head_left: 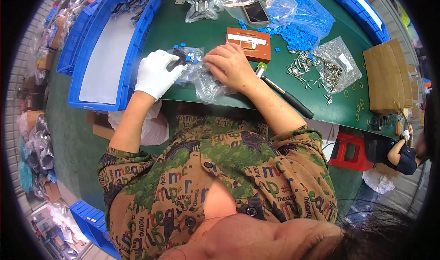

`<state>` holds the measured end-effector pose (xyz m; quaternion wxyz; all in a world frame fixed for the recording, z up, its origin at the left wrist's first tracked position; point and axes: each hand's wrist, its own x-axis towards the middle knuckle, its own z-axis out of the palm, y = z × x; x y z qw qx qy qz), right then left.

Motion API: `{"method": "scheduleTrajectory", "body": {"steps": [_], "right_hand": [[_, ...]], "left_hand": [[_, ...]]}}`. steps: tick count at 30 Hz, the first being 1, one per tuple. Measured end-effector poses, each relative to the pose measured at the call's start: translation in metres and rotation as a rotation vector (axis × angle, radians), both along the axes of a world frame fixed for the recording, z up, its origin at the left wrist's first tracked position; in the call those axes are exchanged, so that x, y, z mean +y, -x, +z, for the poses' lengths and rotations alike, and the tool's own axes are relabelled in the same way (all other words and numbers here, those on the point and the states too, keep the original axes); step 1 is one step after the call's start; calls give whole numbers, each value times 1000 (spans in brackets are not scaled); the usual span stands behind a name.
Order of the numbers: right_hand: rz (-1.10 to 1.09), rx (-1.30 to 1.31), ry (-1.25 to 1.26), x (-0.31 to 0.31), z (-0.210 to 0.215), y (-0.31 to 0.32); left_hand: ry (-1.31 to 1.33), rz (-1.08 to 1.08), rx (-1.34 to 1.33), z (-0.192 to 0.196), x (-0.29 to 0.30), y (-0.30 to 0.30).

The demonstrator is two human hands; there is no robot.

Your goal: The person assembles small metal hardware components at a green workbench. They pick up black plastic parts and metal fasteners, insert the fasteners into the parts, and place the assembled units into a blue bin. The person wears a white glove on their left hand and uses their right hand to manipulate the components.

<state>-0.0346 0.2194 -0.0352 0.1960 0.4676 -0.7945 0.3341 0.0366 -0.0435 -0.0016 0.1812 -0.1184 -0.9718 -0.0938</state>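
so the gloved left hand (156,73) was pinching a black part (180,55), bare right hand (233,68) curled over a clear bag (208,86), couldn't tell if it gripped anything

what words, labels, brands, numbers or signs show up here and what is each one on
Brown-and-green camouflage-patterned cloth shirt: large multicoloured lettering, partly legible; I won't copy its wording.
Orange-brown rectangular box with a white pictured shape: any fine print is too small to read.
White rectangular label on the clear plastic bag of silver metal pins: too small to read.
Clear crinkled plastic below the bare right hand: no legible text.
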Motion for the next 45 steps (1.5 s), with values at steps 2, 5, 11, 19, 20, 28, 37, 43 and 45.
{"method": "scheduleTrajectory", "body": {"steps": [2,5,11,19,20,28,37,43,45], "right_hand": [[-55,-9,-25,0,0,-1],[-64,-27,-60,-1,-2,-2],[6,-48,-124,-4,-8,-3],[3,-42,-177,-5,-9,-5],[3,-40,-179,-5,-9,-5],[8,-39,-190,-6,-9,-6],[21,-43,-168,-6,-9,-5],[18,-55,-166,-6,-6,-6],[25,-60,-155,-6,-5,-6]], "left_hand": [[9,47,0,2,6,2],[65,141,-86,10,10,2],[48,228,-221,14,8,1],[-50,153,-248,14,3,2],[-37,129,-235,13,1,2],[175,-31,-202,20,1,3],[508,-107,-57,15,8,-1],[225,34,-250,23,7,4],[94,114,-351,24,5,8]]}}
